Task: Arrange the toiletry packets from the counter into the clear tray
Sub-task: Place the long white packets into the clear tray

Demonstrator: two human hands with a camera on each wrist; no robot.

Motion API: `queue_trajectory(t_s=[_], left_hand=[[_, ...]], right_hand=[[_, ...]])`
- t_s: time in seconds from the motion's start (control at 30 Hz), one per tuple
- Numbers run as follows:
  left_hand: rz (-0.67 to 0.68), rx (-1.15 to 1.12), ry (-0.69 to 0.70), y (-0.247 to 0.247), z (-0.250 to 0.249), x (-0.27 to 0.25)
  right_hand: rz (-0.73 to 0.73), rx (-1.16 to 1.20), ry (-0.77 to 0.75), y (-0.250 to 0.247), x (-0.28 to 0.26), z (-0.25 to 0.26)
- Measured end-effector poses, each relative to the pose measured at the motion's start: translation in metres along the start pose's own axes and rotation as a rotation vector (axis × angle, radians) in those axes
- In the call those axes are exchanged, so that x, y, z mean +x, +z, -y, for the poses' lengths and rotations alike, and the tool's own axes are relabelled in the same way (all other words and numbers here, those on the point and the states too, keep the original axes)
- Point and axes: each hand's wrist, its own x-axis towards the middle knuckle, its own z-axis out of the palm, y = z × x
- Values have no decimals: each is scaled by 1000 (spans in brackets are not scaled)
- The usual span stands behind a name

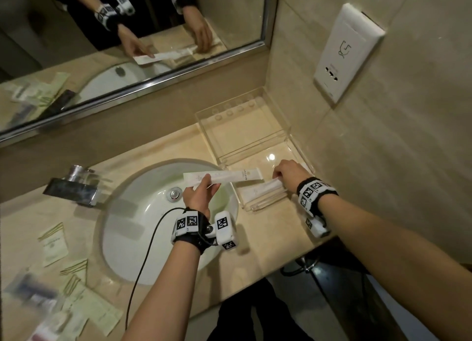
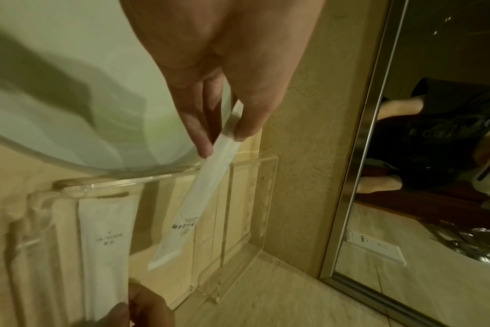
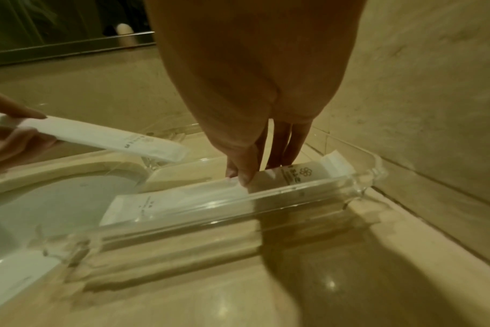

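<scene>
My left hand pinches one end of a long white packet and holds it in the air over the sink's right rim, its far end reaching over the clear tray. In the left wrist view the thumb and fingers clamp that packet. My right hand is inside the tray's near compartment, its thumb and fingertips pinching a white packet that lies flat beside another packet.
A white sink with a chrome tap fills the counter's middle. Several more packets lie on the counter at the left. A mirror and a wall socket plate stand behind.
</scene>
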Motion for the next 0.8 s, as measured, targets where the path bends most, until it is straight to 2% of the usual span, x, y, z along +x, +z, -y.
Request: queue_trajectory(t_s=[0.1, 0.17, 0.23, 0.27, 0.3, 0.37, 0.47, 0.57, 0.6, 0.7, 0.8], left_hand=[[34, -1, -28, 7, 0, -1], [80, -6, -51, 12, 0, -2], [118, 2, -61, 19, 2, -2], [132, 17, -55, 24, 2, -4], [146, 39, -43, 29, 2, -6], [204, 73, -23, 38, 4, -9], [271, 115, -32, 48, 9, -12], [278, 224, -54, 51, 17, -10], [274, 324, -27, 51, 20, -7], [247, 821, 176, 50, 28, 1], [288, 1052, 298, 52, 33, -3]], right_hand=[[-91, 121, 32, -1, -1, -3], [-265, 328, 81, -7, -3, -2], [-452, 456, 16, -18, -4, 3], [-484, 471, -65, -25, -6, 6], [-457, 456, -157, -32, -7, 9], [-315, 356, -270, -43, -7, 16], [-167, 224, -273, -48, -6, 20], [-99, 180, -257, -44, -7, 17], [-72, 162, -248, -41, -8, 16], [21, 75, -205, -32, -9, 8], [97, 26, -172, -22, -9, 2]])
